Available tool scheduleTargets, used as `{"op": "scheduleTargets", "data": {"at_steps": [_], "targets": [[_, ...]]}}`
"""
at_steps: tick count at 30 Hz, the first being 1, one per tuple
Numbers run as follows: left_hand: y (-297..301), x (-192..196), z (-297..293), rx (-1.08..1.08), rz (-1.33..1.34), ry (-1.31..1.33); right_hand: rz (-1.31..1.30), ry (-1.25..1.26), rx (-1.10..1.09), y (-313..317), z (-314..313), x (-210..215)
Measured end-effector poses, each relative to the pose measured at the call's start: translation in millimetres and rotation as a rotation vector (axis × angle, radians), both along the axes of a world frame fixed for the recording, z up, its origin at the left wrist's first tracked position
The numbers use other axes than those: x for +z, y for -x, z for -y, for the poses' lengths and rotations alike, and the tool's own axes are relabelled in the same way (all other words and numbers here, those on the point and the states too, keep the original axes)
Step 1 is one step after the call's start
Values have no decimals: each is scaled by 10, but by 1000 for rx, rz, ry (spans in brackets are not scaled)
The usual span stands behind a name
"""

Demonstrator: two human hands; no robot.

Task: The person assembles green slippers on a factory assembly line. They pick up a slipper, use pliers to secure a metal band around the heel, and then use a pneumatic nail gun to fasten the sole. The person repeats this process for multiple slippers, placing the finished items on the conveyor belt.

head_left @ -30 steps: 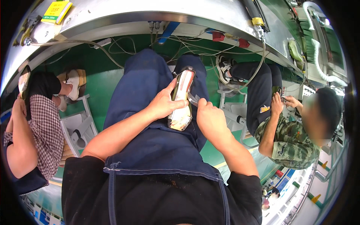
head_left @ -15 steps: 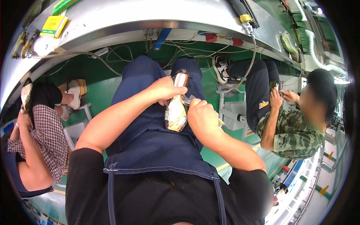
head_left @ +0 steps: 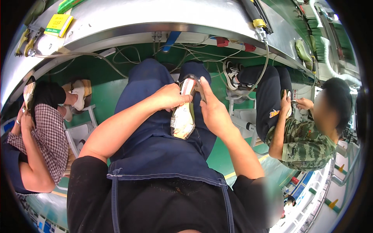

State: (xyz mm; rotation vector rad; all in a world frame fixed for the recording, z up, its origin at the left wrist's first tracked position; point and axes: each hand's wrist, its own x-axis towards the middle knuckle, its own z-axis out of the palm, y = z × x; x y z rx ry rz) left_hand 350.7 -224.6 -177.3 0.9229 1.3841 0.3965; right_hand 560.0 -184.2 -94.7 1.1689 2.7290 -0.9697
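Observation:
Across my lap, on the dark blue apron (head_left: 163,151), lies a shoe upper on a last (head_left: 182,122). Its cream underside faces up, with a dark rim around it and a reddish patch at the far end. My left hand (head_left: 171,97) is closed round its left side, the thumb pressed on the underside. My right hand (head_left: 215,114) grips a grey metal hand tool with a curved head (head_left: 199,89), held at the far right edge of the shoe. Part of the tool is hidden by my hand, so its exact kind does not show.
A metal workbench (head_left: 163,13) runs along the far side, cables hanging beneath it. Yellow box (head_left: 58,25) and pincers-like tools (head_left: 28,42) rest at its left. To my right sits a co-worker (head_left: 307,132) with hands on a small piece; another person (head_left: 39,136) sits at left.
My right hand has moved away from me with the tool, from the shoe's middle right edge to its far end, and turned so the fingers point away. My left hand keeps its hold.

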Motion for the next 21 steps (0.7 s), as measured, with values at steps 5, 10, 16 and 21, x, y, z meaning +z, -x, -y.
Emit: {"op": "scheduleTargets", "data": {"at_steps": [5,10,16,21], "targets": [[-8,-87,41,-3,10,-35,110,-71,64,-6,45,-201],[-5,-32,54,-36,-6,-34,54,-92,46,-58,204,-331],[30,-97,213,-48,91,-88,-11,-120,38,-78,264,-308],[9,-168,408,47,95,-194,19,-131,83,-73,229,-295]]}}
